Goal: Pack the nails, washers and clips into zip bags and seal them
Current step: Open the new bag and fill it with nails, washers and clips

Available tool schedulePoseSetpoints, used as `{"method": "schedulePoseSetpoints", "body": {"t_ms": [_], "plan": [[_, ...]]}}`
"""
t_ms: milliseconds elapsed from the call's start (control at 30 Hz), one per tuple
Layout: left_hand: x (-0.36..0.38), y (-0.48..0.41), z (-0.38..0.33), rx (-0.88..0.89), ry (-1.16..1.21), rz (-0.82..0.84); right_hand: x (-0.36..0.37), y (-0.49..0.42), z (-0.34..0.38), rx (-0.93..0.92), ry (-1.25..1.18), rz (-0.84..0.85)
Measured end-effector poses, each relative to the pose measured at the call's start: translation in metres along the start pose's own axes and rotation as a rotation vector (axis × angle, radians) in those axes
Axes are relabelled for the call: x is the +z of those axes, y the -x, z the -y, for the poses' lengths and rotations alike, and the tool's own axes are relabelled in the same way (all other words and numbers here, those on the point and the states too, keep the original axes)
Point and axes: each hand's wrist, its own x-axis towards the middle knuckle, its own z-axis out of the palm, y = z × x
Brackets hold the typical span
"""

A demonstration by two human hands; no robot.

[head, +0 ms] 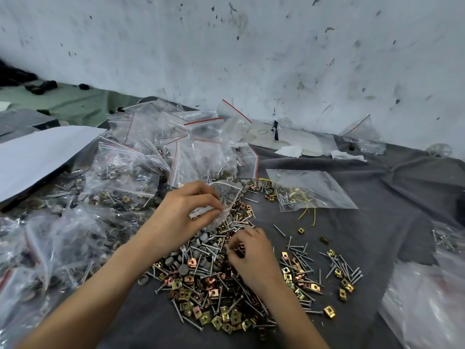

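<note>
A mixed heap of silver nails (201,248), grey round washers (183,269) and brass-coloured square clips (219,321) lies on a dark grey cloth (352,235). My left hand (181,212) pinches the mouth of a small clear zip bag (224,195) held over the heap; grey washers show inside it. My right hand (251,250) is down on the heap with curled fingers pinching a few small copper-coloured clips.
Many filled zip bags (141,159) with red seal strips are heaped at the back left and along the left side. A flat clear bag (312,190) holding nails and yellow wires lies right of centre. More plastic bags (427,298) sit at the right edge. A stained white wall stands behind.
</note>
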Motion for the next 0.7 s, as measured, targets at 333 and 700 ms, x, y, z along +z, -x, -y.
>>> {"method": "schedulePoseSetpoints", "body": {"t_ms": [333,700], "plan": [[-0.001,0.001,-0.009,0.089,-0.027,0.074,-0.064,-0.008,0.045,-0.205,-0.150,-0.669],[-0.004,0.004,-0.001,-0.003,-0.006,0.030,-0.005,0.006,0.030,-0.068,-0.254,-0.459]]}}
